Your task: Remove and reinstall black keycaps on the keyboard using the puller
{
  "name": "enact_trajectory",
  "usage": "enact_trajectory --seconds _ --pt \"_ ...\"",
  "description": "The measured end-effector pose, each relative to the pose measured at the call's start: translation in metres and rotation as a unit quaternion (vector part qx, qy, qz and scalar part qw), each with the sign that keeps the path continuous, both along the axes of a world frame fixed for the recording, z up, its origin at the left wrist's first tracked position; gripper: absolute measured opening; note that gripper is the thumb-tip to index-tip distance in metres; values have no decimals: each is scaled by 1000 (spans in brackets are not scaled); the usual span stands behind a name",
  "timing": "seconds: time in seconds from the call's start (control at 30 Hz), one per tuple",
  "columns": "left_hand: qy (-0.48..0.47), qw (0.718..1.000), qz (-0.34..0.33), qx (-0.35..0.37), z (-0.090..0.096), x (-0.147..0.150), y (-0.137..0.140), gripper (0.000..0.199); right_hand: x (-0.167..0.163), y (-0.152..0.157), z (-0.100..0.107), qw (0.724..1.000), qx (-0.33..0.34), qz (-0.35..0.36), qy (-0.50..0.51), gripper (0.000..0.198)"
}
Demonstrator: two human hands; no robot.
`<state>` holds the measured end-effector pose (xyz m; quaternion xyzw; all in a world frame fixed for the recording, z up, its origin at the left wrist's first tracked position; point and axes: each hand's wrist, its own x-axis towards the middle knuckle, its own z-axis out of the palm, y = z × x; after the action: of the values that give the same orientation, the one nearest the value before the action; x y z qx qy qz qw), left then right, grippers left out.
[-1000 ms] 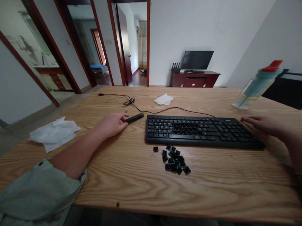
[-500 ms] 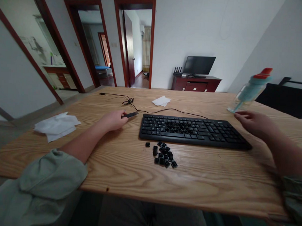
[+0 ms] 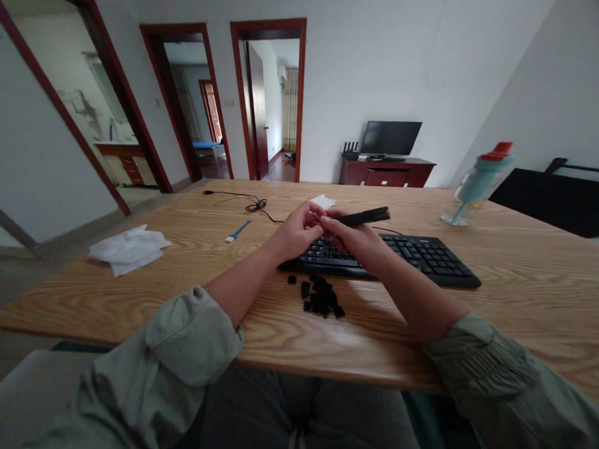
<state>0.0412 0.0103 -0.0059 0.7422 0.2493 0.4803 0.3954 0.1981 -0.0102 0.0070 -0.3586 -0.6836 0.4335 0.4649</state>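
Observation:
My two hands meet above the black keyboard [image 3: 422,256], hiding part of its left half. My right hand [image 3: 361,240] is closed around a slim black tool [image 3: 366,217], whose far end points right; its exact kind does not show. Touching the right fingers near the tool's hidden end, my left hand [image 3: 298,234] has its fingertips pinched together. What they grip is hidden. Just below the keyboard's front edge lies a loose pile of black keycaps [image 3: 325,297], with a single keycap [image 3: 292,280] apart on the left.
Left of the keyboard lies a small blue-and-white brush [image 3: 238,231]. White tissues [image 3: 129,249] lie farther left, another tissue [image 3: 323,202] behind my hands. A coiled black cable [image 3: 255,204] runs along the back. At the back right stands a water bottle [image 3: 475,182] with a red lid.
Both hands have come together over the keyboard, the right from beside the bottle. The dark tool, earlier in my left hand, now appears in my right. The blue-and-white brush has come into view.

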Motion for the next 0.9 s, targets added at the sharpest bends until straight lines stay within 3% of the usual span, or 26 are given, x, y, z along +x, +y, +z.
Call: enact_trajectory --seconds 0.07,0.13,0.27,0.4,0.57,0.8,0.9 --pt "53 995 62 58 -5 -7 1 19 4 7 -4 999 24 -28 -13 40" --pt "136 973 126 139 -8 -15 1 23 9 13 -11 996 36 -73 -24 42" --pt "264 920 168 238 -13 -21 4 14 12 22 -26 992 14 -126 -8 45" --pt "303 899 180 260 -23 -17 15 13 6 29 -37 995 -35 -92 28 41" --pt "297 906 189 236 -29 -17 21 18 4 38 -43 993 -70 -87 36 32" --pt "327 897 154 255 -29 -17 21 13 8 37 -43 996 -22 -77 -24 40" --pt "345 886 159 266 -31 -17 22 12 10 33 -37 993 31 -76 -85 42"
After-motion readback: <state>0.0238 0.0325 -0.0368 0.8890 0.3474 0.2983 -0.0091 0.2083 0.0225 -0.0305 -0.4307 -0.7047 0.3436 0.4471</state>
